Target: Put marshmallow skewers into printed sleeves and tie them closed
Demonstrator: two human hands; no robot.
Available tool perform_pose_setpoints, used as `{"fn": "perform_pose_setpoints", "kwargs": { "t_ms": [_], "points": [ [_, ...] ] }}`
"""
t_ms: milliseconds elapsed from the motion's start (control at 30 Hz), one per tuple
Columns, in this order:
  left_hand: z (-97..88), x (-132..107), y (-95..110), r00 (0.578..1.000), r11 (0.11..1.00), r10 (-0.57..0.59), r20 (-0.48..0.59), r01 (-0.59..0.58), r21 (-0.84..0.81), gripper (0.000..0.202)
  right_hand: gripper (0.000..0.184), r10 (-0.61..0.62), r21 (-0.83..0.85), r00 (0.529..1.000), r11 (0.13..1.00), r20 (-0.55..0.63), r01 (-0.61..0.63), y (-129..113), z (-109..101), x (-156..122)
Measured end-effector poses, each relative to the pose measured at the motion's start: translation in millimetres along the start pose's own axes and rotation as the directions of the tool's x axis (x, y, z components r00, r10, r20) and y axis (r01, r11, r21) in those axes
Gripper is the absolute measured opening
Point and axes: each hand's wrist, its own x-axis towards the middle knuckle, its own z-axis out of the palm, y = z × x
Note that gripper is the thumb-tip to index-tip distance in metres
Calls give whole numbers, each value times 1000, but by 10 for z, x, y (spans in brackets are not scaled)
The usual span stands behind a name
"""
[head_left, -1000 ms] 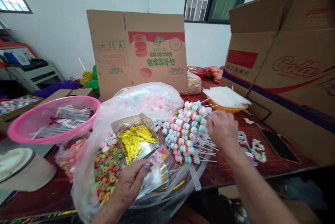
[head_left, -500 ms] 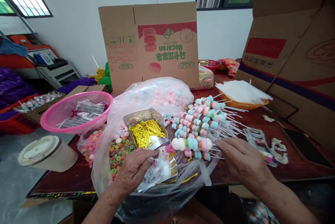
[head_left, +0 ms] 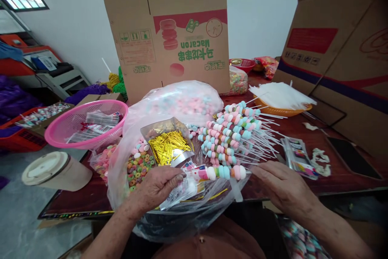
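Observation:
A marshmallow skewer [head_left: 226, 173] in pink, white and blue lies level across the front, its stick end in the closed fingers of my right hand [head_left: 286, 186]. My left hand [head_left: 157, 186] pinches a small printed plastic bag [head_left: 196, 173]. The skewer's left tip is inside that bag's mouth. Behind it, a pile of marshmallow skewers [head_left: 232, 129] rests with sticks pointing right. Gold twist ties [head_left: 166, 146] fill an opened pouch near my left hand. More printed bags [head_left: 172, 198] lie just below it. Ring-shaped candies [head_left: 138, 172] sit to the left.
A pink basket [head_left: 56, 140] of flat packets and a lidded tub [head_left: 57, 172] stand at left. Cardboard boxes [head_left: 133, 12] rise behind and at right. White sticks [head_left: 280, 96] heap in an orange basket. A dark phone [head_left: 353, 156] and a packet stack [head_left: 298, 158] lie right.
The skewer's left tip has gone into the small bag held by my left hand. Both hands keep nearly the same places. The view has tilted slightly down.

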Motion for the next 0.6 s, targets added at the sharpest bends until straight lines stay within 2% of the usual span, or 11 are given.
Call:
{"fn": "perform_pose_setpoints", "kwargs": {
  "t_ms": [167,400,500,600],
  "points": [
    [40,6,45,1000,1000,2,5,-2,-31,32,26,9,13,999,1000,-39,-9,-3,-18,-10],
    [-56,112,80,999,999,12,38,-14,45,34,29,-1,13,999,1000,46,0,-79,25,-11],
    [-106,162,97,995,992,7,104,-20,125,38,27,70,20,996,997,61,-72,-139,85,-35],
    [-135,228,145,986,974,12,166,-49,220,39,29,135,120,985,982,111,-148,-258,197,-39]
  ]
}}
